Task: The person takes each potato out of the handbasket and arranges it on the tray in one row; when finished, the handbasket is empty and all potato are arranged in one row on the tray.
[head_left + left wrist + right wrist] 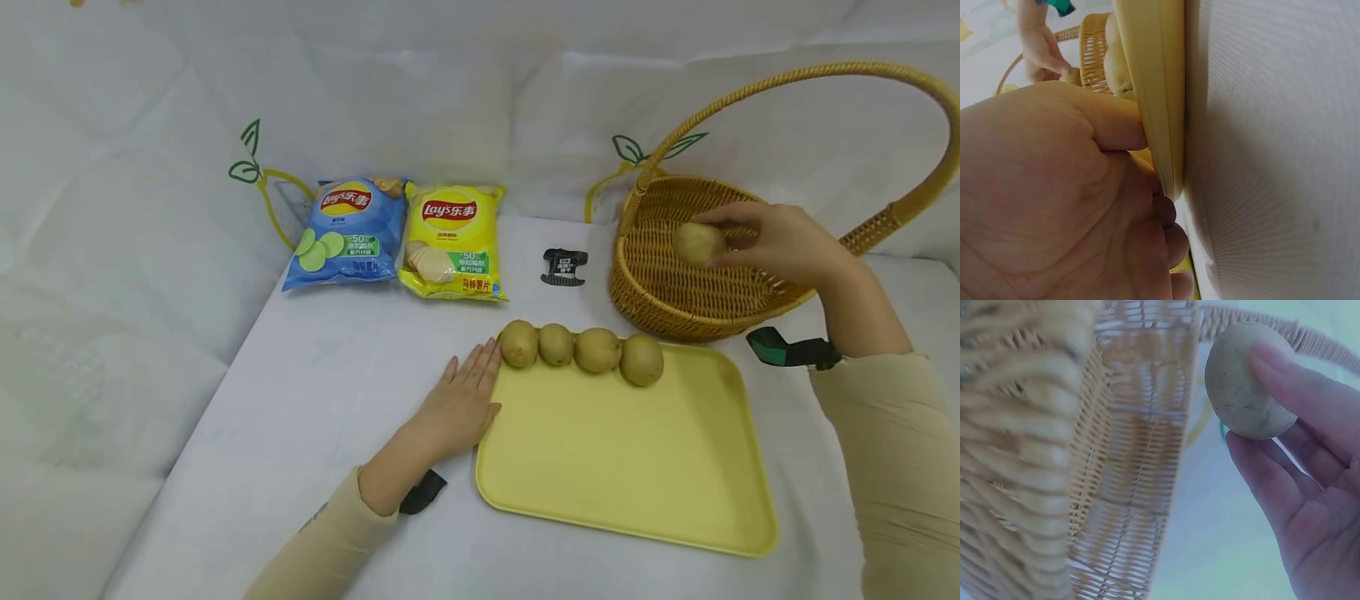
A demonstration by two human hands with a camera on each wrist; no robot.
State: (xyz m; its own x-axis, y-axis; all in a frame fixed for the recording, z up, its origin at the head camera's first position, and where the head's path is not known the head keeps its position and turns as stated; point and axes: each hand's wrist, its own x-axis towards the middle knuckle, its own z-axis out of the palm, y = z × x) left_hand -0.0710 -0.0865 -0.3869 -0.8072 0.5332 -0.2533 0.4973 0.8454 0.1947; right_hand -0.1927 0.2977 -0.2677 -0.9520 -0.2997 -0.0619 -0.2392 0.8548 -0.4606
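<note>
Far-left back of the white cloth-covered table (315,392): blue Lay's crisp bag (347,232) lying flat, yellow Lay's crisp bag (454,240) touching its right side. Small black clip-like part (564,267) just right of them, near the back edge.

Left hand (461,404): flat on the cloth, fingers straight and together, pressed against the left edge of the pale yellow rectangular plastic tray (630,467). Left wrist view confirms fingers against the tray rim (1157,94). Holds nothing.

Four tan round potatoes (581,350) in a row along the tray's back edge, touching each other; leftmost sits at the back-left corner, just beside the left fingertips.

Woven wicker basket with arched handle (675,283) behind the tray's back-right corner.

Right hand (776,242): over the basket's opening, fingers and thumb curled round a fifth tan potato (699,243), held off the basket floor. Right wrist view: potato (1244,381) pinched at the fingertips (1297,387), basket wall (1129,456) beside it.
</note>
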